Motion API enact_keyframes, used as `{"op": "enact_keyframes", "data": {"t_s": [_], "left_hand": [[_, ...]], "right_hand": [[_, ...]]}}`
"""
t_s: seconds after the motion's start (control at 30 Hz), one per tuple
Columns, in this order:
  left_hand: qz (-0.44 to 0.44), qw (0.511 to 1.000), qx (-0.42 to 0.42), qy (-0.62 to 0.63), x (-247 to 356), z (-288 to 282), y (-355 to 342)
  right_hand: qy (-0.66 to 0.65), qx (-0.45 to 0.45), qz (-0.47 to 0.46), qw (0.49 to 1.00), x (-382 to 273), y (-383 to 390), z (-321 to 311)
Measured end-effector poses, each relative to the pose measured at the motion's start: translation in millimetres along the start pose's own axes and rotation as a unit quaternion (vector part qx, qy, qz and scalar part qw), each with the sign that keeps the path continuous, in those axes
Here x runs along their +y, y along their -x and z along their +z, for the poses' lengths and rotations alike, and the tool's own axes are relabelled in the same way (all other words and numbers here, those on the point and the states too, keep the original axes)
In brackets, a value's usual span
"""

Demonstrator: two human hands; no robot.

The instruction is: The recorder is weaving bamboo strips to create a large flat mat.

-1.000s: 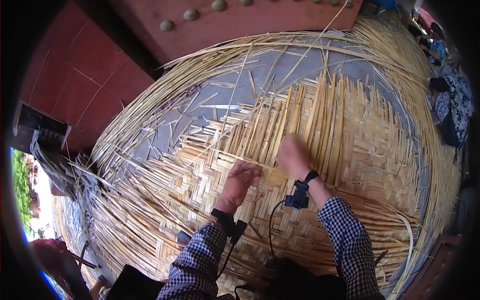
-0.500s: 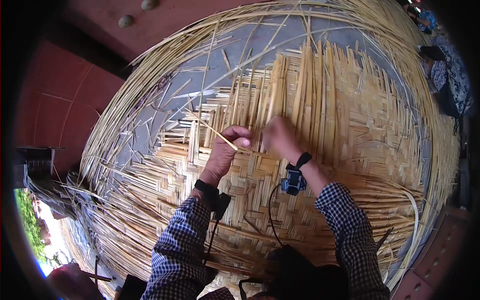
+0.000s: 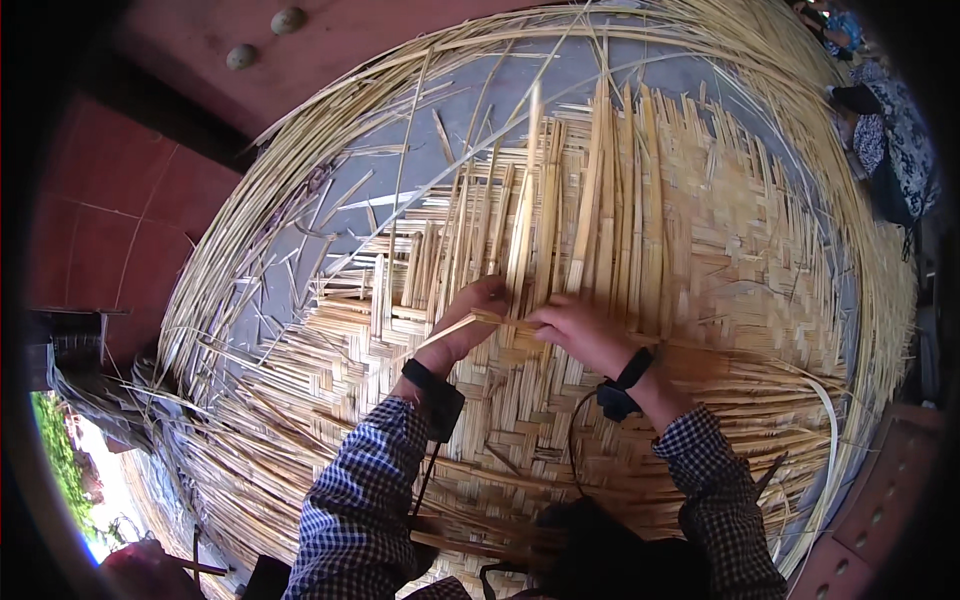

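A large woven mat (image 3: 740, 220) of split, straw-coloured reed strips lies beneath both hands. My right hand (image 3: 585, 330) pinches a cross strip (image 3: 500, 320) between thumb and fingers, low over the weave. That strip runs leftward across my left hand (image 3: 465, 320) and past its wrist. The left fingers are curled beside the foot of a pale lengthwise strip (image 3: 525, 215), which rises toward the far edge; what they grip is hidden. More lengthwise strips (image 3: 595, 200) lie side by side just beyond my right hand.
Long loose reeds (image 3: 250, 180) curve around the mat's far and left sides. Scraps lie on a grey ground sheet (image 3: 375, 180). Two round stones (image 3: 288, 20) rest on the red floor (image 3: 180, 30). Another person in patterned clothing (image 3: 895, 140) is at the far right.
My left hand has turned and reached toward the lengthwise strips. The right hand has come down and now pinches the cross strip. One pale lengthwise strip stands out more.
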State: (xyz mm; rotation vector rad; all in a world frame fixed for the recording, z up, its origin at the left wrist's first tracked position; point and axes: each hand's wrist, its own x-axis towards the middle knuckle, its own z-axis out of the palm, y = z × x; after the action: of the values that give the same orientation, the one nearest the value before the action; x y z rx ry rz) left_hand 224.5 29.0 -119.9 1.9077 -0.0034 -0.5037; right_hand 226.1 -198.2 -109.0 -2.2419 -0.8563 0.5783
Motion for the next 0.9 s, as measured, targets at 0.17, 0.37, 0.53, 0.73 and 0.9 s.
{"op": "enact_keyframes", "data": {"t_s": [0.17,0.37,0.53,0.73,0.9], "left_hand": [[-0.071,0.997,-0.005,-0.016,11,5,-26],[-0.126,0.985,0.099,-0.069,-2,27,-18],[-0.007,0.969,0.05,0.24,-21,31,4],[-0.05,0.884,0.287,0.365,-18,36,36],[0.127,0.952,0.273,0.058,-15,38,66]], "right_hand": [[-0.044,0.143,-0.008,0.989,-3,20,13],[-0.48,0.259,0.188,0.817,-4,14,36],[-0.044,0.203,0.091,0.974,11,-16,27],[-0.089,0.048,0.108,0.989,23,-28,18],[-0.259,0.283,0.179,0.906,33,-10,3]]}}
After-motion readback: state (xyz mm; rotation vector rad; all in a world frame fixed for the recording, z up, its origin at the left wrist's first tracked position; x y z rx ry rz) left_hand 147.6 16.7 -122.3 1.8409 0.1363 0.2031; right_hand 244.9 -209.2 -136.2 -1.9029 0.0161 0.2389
